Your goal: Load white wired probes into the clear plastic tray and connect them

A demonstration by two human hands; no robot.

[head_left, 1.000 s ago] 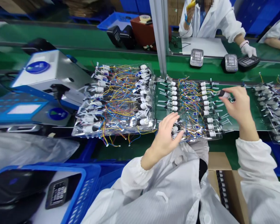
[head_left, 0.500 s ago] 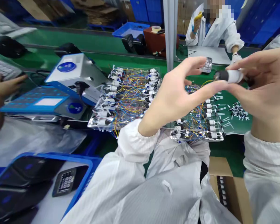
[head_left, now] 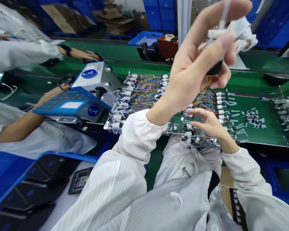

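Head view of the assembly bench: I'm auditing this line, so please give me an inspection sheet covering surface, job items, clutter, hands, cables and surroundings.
Surface: green bench mat under the trays.
Job's things: rows of wired white-and-black components on clear trays.
Clutter: a loose pile of small black-and-white pieces on the mat, right of the trays.
Hands: left hand raised, gripping a white-and-black cylindrical component; right hand spread over a tray.
Cables: tangled yellow, blue and red wires across the trays.
Surroundings: blue-and-grey keypad machine left of the trays; a co-worker's arm beside it; blue crate beyond.
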